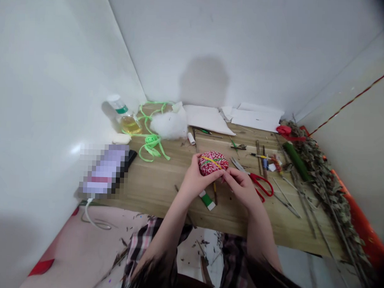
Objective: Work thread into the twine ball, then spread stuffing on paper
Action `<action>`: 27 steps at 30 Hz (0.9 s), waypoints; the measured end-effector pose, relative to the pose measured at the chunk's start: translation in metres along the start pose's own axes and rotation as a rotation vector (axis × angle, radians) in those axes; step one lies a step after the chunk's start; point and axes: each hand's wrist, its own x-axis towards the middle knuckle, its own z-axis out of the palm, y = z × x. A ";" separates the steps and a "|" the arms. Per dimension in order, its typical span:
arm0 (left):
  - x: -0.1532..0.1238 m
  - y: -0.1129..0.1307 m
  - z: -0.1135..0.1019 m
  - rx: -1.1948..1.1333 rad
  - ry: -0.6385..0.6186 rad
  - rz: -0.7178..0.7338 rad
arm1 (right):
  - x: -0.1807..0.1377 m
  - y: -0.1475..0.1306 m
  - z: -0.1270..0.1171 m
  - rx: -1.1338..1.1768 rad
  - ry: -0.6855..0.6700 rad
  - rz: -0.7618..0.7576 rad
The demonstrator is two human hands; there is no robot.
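A ball of red and white twine (210, 162) with a yellow band across it is held above the wooden table (165, 189). My left hand (195, 180) is closed round its left underside. My right hand (241, 185) sits at the ball's lower right edge with fingers pinched together, apparently on the twine's end, which is too small to make out. A green and white glue stick (207, 200) and a thin brown stick lie on the table just below my hands. Red-handled scissors (260, 184) lie right of my right hand.
A plastic bottle with yellow liquid (125, 116), green ribbon (151, 142), white stuffing (169, 124) and white paper sheets (208, 118) lie at the back. A green roll (297, 161), thin wires and dried leafy branches (329, 186) line the right side. A phone (106, 168) rests at left.
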 end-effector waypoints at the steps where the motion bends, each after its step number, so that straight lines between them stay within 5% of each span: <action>1: 0.000 0.000 0.000 -0.001 0.001 -0.002 | 0.000 0.000 0.000 -0.006 0.000 -0.002; 27: -0.001 0.003 -0.001 0.026 -0.009 -0.018 | 0.000 0.001 0.001 -0.015 0.003 0.005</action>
